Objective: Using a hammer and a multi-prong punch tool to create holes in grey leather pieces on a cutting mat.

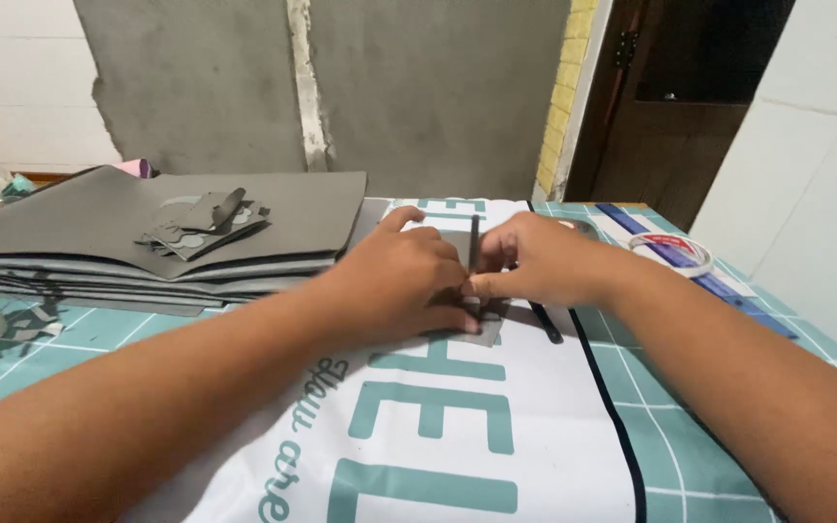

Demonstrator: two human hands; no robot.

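Pressing on a small flat grey sheet piece (481, 332), the left hand (401, 281) is flattened, while a thin dark upright tool (474, 244) is pinched by the right hand (540, 260) fingers.

- Left hand (401, 281) presses a small grey piece (481, 331) onto the white printed cloth (496, 436).
- Right hand (535, 260) holds a thin dark tool (474, 244) upright.
- Grey sheet stack (147, 232) lies by the table's far left edge.

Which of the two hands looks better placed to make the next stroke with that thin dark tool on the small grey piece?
Probably the right hand: it grips the thin dark tool upright over the small grey piece. The left hand lies flat, pressing that piece down on the white printed sheet.
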